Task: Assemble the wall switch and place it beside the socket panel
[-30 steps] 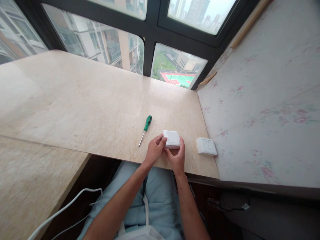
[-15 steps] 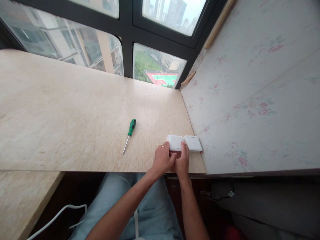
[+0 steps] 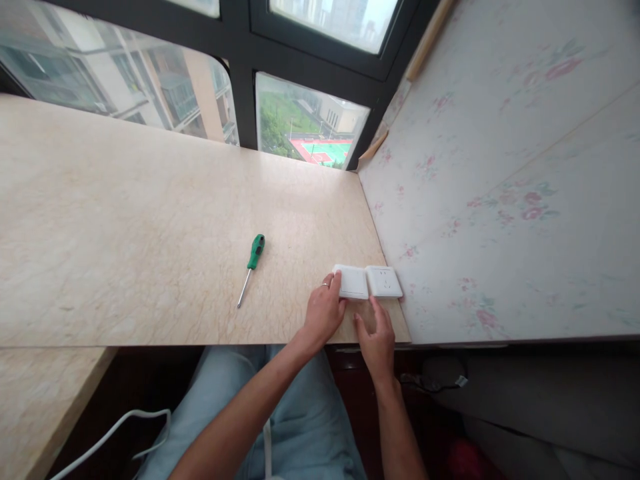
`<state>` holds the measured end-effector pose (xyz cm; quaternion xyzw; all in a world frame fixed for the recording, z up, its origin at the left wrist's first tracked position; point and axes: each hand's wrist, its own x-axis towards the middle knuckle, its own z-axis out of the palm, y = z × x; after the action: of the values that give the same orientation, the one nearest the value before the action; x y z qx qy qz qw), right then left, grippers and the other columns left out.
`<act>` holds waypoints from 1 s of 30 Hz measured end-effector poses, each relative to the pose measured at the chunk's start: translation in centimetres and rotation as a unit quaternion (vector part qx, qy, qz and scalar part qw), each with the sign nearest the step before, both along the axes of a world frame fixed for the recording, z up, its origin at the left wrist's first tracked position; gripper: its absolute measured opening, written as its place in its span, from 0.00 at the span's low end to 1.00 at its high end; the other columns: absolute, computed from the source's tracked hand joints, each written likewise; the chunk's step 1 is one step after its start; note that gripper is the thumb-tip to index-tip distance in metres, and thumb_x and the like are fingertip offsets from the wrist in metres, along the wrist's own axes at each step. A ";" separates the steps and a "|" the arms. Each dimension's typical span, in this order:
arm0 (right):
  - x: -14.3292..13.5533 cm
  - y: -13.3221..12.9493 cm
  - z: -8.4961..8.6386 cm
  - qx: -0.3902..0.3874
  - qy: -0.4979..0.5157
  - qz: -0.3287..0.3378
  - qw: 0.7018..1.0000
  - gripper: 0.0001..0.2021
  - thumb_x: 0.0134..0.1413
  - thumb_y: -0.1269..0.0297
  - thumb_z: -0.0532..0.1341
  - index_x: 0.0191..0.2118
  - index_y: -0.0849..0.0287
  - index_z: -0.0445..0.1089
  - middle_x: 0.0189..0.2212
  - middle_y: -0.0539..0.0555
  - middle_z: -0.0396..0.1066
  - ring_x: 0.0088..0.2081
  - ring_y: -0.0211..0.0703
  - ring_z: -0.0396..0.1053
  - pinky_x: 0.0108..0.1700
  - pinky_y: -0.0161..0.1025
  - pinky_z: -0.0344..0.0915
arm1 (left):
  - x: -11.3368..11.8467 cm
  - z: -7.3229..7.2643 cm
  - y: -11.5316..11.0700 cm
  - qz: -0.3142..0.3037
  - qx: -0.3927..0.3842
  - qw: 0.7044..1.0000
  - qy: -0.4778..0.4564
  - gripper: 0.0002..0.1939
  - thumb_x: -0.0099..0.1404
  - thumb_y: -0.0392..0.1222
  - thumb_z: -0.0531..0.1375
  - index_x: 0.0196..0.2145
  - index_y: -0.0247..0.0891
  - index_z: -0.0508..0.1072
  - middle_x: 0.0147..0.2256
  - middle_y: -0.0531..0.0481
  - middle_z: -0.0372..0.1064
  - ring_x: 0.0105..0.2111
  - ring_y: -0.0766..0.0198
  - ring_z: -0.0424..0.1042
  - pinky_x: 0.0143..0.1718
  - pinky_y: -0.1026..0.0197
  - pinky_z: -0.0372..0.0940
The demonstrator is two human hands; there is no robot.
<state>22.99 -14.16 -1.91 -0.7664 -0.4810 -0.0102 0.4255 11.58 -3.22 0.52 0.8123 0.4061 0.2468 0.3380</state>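
Note:
A white plate with a plain face (image 3: pixel 353 282) lies on the stone ledge (image 3: pixel 165 233), and a white socket plate (image 3: pixel 384 282) lies just right of it, close to the wall. My left hand (image 3: pixel 324 310) grips the plain plate at its left edge, fingers on top and thumb at the near side. My right hand (image 3: pixel 377 337) is open, thumb and fingers apart, just below the near edges of the two plates. To the left, a screwdriver with a green handle (image 3: pixel 256 252) lies with its tip toward me.
A dark-framed window (image 3: pixel 245 73) stands behind the ledge. The wall with flowered paper (image 3: pixel 480 200) rises at the right. Below the ledge's front edge are my legs in light blue trousers (image 3: pixel 220 393) and a white cord (image 3: pixel 117 425) at the lower left.
My right hand has let go of the plain plate and moved back and to the right, its fingers spreading. My left hand stays at the plate. The view has shifted slightly.

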 end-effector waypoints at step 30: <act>2.0 1.1 -1.1 0.080 0.163 -0.119 0.976 0.26 0.54 0.58 0.61 0.57 0.65 0.67 0.55 0.69 0.66 0.51 0.55 0.73 0.54 0.56 0.72 | 2.8 0.4 0.1 0.039 0.052 0.997 0.044 0.32 0.64 0.41 0.64 0.63 0.35 0.59 0.59 0.34 0.64 0.46 0.48 0.75 0.43 0.52 0.67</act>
<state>24.95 -13.05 -2.96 -0.7728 -0.3086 0.0253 0.5541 14.42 -3.15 0.89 0.8225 0.4389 0.2443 0.2669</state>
